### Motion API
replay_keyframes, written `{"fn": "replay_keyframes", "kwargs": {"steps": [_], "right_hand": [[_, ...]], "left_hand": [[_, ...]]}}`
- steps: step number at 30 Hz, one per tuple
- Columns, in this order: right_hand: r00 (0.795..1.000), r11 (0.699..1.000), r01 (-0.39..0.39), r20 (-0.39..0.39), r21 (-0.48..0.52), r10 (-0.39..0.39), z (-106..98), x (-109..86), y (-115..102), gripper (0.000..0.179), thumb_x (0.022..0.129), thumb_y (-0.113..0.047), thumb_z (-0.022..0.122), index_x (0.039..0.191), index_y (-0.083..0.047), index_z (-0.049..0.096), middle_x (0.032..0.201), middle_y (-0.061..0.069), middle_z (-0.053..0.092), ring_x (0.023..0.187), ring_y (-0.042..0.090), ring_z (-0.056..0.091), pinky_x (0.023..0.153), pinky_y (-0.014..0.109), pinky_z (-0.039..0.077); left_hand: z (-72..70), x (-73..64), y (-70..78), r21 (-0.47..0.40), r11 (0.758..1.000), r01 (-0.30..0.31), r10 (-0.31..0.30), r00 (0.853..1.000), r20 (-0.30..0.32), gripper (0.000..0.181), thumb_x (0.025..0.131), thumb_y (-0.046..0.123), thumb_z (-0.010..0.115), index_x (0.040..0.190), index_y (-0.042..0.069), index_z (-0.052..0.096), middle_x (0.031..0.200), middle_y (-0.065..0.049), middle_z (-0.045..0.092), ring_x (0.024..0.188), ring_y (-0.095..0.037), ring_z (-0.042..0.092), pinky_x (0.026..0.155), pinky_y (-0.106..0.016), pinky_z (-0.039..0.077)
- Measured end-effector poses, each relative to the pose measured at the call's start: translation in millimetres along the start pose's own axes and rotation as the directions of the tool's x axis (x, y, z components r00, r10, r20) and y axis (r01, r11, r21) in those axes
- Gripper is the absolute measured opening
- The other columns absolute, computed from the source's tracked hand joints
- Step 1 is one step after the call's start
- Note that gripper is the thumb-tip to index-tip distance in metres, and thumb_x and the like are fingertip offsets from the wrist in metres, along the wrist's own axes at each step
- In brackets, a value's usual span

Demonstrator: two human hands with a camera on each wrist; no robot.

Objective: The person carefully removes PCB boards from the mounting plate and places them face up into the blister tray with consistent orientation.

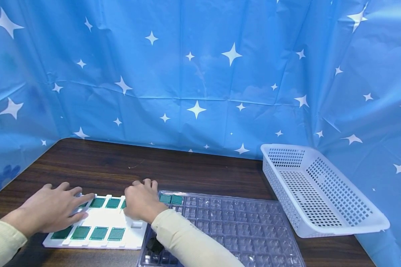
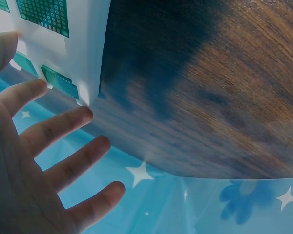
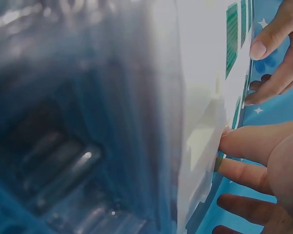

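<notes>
A white holder (image 1: 103, 217) lies at the left of the table, with two rows of green perforated circuit boards (image 1: 98, 233) set in it. My left hand (image 1: 55, 207) rests at its left end, fingers spread; in the left wrist view the fingertips (image 2: 83, 114) meet its edge. My right hand (image 1: 143, 200) is at the far right corner of the holder. In the right wrist view its thumb and forefinger pinch a small green circuit board (image 3: 218, 163), mostly hidden by the fingers. Another green board (image 1: 123, 204) shows partly beside that hand.
A clear compartment tray (image 1: 234, 222) lies right of the holder, under my right forearm, with two green boards (image 1: 171, 199) at its far left corner. A small black object (image 1: 155, 245) sits near its left edge. A white perforated basket (image 1: 320, 193) stands at the right.
</notes>
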State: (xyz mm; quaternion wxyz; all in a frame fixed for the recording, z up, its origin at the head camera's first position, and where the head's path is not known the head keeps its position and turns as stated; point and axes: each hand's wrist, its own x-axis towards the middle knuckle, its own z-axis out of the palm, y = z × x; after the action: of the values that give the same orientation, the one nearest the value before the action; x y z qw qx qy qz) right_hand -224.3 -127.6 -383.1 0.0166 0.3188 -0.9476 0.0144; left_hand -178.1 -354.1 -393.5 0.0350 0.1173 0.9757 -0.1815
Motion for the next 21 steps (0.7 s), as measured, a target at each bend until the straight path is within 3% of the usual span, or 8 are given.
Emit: {"fn": "replay_keyframes", "kwargs": {"steps": [10,15,21], "right_hand": [[1.000,1.000,0.019,0.000,0.004,-0.019,-2.3,-1.5,0.5,0.013,0.087,-0.037,0.071,0.078,-0.029,0.068,0.134,-0.014,0.059,0.127,0.018,0.048,0.108,0.039,0.036],[0.999,0.999,0.037,-0.014,0.011,-0.037,-4.2,-3.0,1.4,0.011,0.088,-0.041,0.071,0.088,-0.031,0.070,0.137,-0.013,0.058,0.131,0.018,0.047,0.108,0.039,0.037],[1.000,1.000,0.005,-0.016,0.030,-0.004,-6.4,-6.5,5.5,0.009,0.089,-0.039,0.069,0.093,-0.031,0.070,0.139,-0.013,0.055,0.132,0.020,0.045,0.105,0.042,0.039]], "left_hand": [[0.4,-0.1,0.3,0.000,1.000,-0.002,0.002,1.000,-0.013,0.074,0.086,0.078,0.040,0.127,0.021,0.064,0.119,-0.014,0.066,0.106,-0.046,0.060,0.081,-0.071,0.046],[-3.4,-1.9,1.9,-0.006,1.000,-0.002,0.002,1.000,-0.002,0.075,0.086,0.077,0.041,0.128,0.020,0.063,0.119,-0.015,0.066,0.106,-0.046,0.060,0.082,-0.072,0.046],[-4.9,-1.0,2.5,-0.002,1.000,-0.001,0.001,1.000,0.030,0.073,0.088,0.075,0.041,0.128,0.018,0.063,0.119,-0.017,0.065,0.107,-0.048,0.059,0.082,-0.072,0.045]]}}
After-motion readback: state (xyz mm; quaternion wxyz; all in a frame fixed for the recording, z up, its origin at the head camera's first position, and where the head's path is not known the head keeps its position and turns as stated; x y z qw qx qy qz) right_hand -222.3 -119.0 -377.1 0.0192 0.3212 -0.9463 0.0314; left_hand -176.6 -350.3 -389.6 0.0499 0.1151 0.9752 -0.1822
